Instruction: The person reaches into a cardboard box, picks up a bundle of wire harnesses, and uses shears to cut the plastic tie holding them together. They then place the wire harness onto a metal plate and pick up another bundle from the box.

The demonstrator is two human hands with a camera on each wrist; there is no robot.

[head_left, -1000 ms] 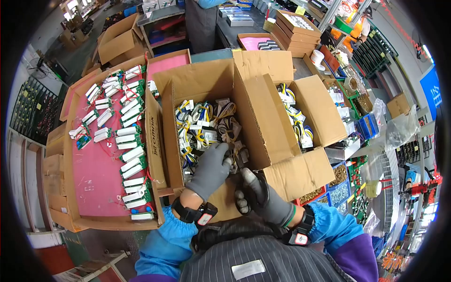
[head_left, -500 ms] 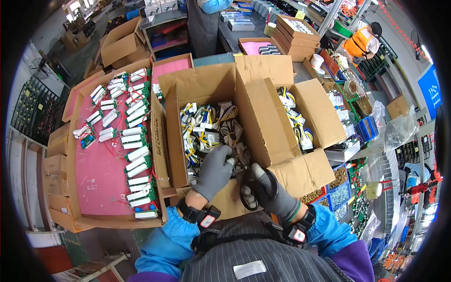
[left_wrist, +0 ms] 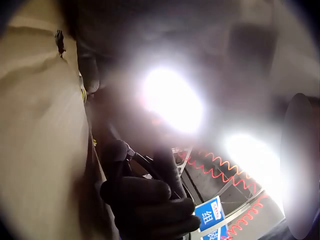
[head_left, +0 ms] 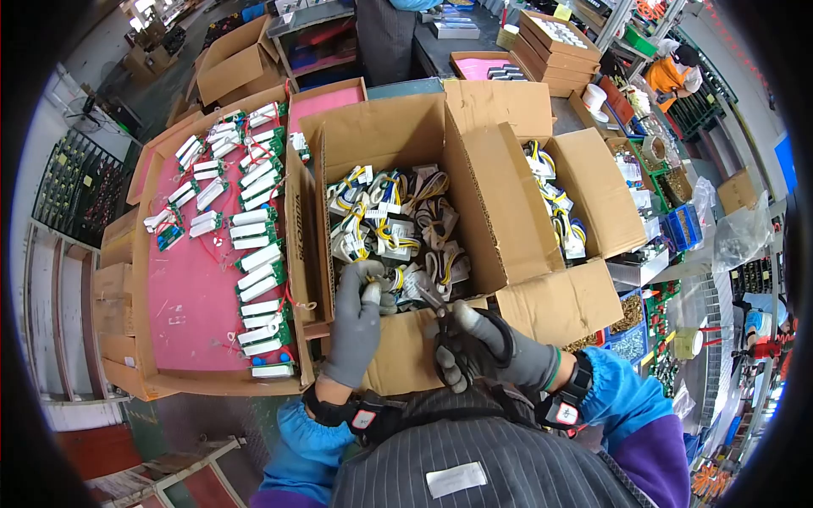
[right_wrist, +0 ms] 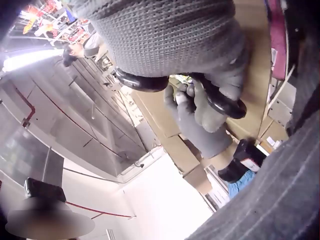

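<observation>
Gloved in grey, my left hand pinches a bundle of yellow and white wires at the near end of an open cardboard box. A pair of scissors with black handles is gripped in my right hand, whose fingers pass through the loops. The scissors' metal blades point up and left, close to that bundle. More tied wire bundles with white connectors fill the box. In the right wrist view, the black scissor handles show below the glove, with the left hand beyond them.
At the left, a pink-lined tray holds rows of green circuit boards with white blocks. A second cardboard box of wire bundles adjoins on the right. Beyond it are parts bins. One person stands across the bench, another farther right.
My left hand has shifted left within the box, from the darker bundles to a yellow-and-white one. The scissors in my right hand have swung up, their blades now visible. The head view has shifted slightly.
</observation>
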